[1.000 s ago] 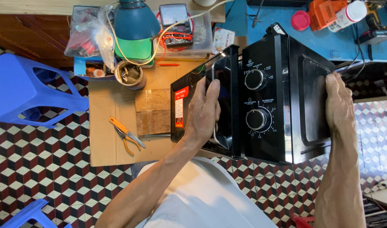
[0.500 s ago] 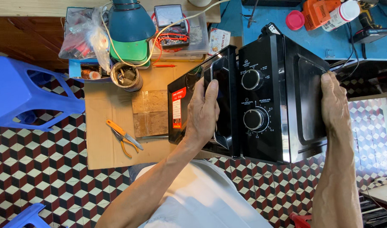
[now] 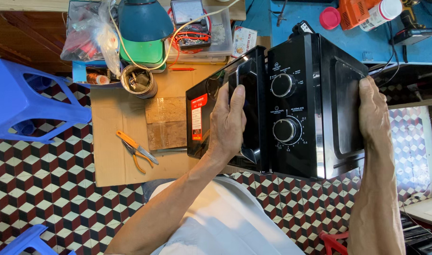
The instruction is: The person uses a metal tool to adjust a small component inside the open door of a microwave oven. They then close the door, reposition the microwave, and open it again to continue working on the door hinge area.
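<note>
A person holds a black microwave oven [image 3: 291, 108] between both hands, above a chequered tile floor [image 3: 41, 189] and just beside a sheet of cardboard [image 3: 117, 141] spread on that floor. The oven is tipped so that its front, with two round dials [image 3: 285, 107], faces up toward the camera.

The left hand [image 3: 227, 125] lies flat across the oven's door, fingers spread and pressed on the glass and the handle strip. The right hand [image 3: 374, 111] grips the oven's far side panel, fingers wrapped over its edge. The hands are well apart, each clamped on the oven, which sits between them.

As for progress, the oven seems to be lifted or tilted off its resting place and carried in the hands; it is not set down. Whether its lower edge touches the person's lap or the floor cannot be told, since the body hides that part. The door looks closed, and no panel or screw appears removed, so any work on the oven itself seems not yet begun.

To the oven's left, on the cardboard, lie orange-handled pliers [image 3: 135, 151] untouched, and beyond them a metal tin of small parts [image 3: 138, 81]. Farther from the oven on that side stands a blue plastic stool [image 3: 29, 106]. Above the oven's door edge sit a clear box holding a meter [image 3: 197, 28] and a teal lamp shade [image 3: 145, 19].
</note>
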Demonstrator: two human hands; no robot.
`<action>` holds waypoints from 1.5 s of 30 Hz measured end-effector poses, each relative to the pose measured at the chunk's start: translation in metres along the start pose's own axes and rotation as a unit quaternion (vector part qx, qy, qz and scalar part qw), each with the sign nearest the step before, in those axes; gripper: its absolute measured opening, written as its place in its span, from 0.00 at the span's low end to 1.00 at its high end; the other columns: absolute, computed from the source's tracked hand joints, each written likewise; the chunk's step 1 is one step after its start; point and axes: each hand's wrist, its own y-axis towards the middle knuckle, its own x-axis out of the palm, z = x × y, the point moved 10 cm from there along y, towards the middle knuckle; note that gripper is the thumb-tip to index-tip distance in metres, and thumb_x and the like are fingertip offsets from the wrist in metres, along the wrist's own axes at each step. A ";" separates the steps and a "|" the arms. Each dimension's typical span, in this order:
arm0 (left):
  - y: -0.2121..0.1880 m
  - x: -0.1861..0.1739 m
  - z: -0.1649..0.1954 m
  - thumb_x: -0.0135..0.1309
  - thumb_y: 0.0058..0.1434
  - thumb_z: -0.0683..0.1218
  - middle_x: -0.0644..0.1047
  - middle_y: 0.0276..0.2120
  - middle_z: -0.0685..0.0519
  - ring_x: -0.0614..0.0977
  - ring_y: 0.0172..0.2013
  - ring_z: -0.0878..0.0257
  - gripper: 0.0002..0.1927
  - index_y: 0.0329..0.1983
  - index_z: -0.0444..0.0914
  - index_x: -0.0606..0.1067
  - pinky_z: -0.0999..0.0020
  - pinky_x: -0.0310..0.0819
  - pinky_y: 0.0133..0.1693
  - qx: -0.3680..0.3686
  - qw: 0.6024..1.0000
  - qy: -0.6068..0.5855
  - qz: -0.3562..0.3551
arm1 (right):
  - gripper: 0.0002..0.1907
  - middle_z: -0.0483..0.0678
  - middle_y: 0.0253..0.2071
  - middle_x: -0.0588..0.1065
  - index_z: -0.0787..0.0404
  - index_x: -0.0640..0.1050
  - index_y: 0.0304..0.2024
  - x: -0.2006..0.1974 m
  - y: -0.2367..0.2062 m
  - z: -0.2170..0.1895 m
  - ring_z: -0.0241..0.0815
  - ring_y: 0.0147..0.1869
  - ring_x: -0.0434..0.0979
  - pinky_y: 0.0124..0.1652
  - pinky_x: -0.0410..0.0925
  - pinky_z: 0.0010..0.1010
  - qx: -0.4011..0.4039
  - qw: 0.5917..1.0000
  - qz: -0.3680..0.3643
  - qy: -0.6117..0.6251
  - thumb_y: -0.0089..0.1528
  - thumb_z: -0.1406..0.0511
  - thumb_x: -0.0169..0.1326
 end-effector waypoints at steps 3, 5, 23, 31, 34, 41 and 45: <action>0.001 0.002 0.000 0.41 0.74 0.57 0.63 0.18 0.62 0.66 0.17 0.76 0.22 0.59 0.37 0.70 0.76 0.61 0.17 0.008 1.000 -0.007 -0.017 | 0.36 0.60 0.65 0.70 0.56 0.68 0.70 -0.001 -0.001 0.005 0.59 0.69 0.68 0.65 0.58 0.46 0.005 1.000 0.001 0.000 0.70 0.42 0.31; 0.001 -0.001 0.003 0.41 0.74 0.57 0.63 0.18 0.62 0.66 0.17 0.76 0.22 0.59 0.37 0.70 0.76 0.61 0.18 0.009 1.000 -0.009 -0.019 | 0.36 0.60 0.65 0.70 0.54 0.68 0.70 0.000 0.000 0.006 0.58 0.69 0.68 0.66 0.58 0.46 -0.003 1.000 -0.002 0.002 0.70 0.42 0.31; 0.000 0.007 -0.003 0.42 0.73 0.56 0.65 0.22 0.61 0.65 0.18 0.75 0.23 0.61 0.36 0.69 0.75 0.60 0.18 0.002 0.999 -0.047 -0.017 | 0.36 0.59 0.66 0.70 0.60 0.70 0.69 -0.009 0.010 0.021 0.54 0.69 0.67 0.64 0.59 0.41 -0.024 0.999 0.038 -0.020 0.72 0.43 0.36; -0.003 0.009 0.001 0.41 0.74 0.57 0.63 0.18 0.62 0.66 0.17 0.75 0.24 0.62 0.37 0.68 0.77 0.61 0.18 0.020 0.998 -0.045 -0.045 | 0.30 0.56 0.70 0.66 0.63 0.71 0.65 -0.039 -0.138 -0.101 0.51 0.73 0.65 0.66 0.61 0.41 -0.089 0.987 0.127 0.033 0.69 0.49 0.41; -0.007 -0.010 0.004 0.39 0.77 0.58 0.64 0.19 0.61 0.65 0.18 0.75 0.22 0.58 0.37 0.71 0.77 0.60 0.19 0.007 0.999 -0.021 -0.046 | 0.30 0.61 0.70 0.65 0.67 0.70 0.66 -0.009 -0.175 -0.130 0.59 0.73 0.61 0.65 0.59 0.52 -0.135 0.980 0.126 -0.068 0.66 0.56 0.48; -0.013 -0.104 0.017 0.36 0.74 0.61 0.62 0.15 0.59 0.61 0.11 0.71 0.24 0.56 0.37 0.68 0.75 0.55 0.13 -0.071 0.994 -0.075 -0.030 | 0.23 0.61 0.66 0.70 0.69 0.73 0.64 0.001 -0.183 -0.125 0.57 0.70 0.70 0.65 0.66 0.45 -0.131 0.973 0.189 -0.010 0.67 0.66 0.56; -0.012 -0.147 0.023 0.34 0.72 0.63 0.62 0.16 0.60 0.62 0.12 0.73 0.29 0.65 0.43 0.69 0.75 0.57 0.14 -0.079 0.995 -0.044 -0.030 | 0.19 0.61 0.65 0.72 0.72 0.74 0.64 0.002 -0.186 -0.135 0.58 0.69 0.73 0.68 0.67 0.41 -0.188 0.959 0.210 -0.026 0.72 0.70 0.58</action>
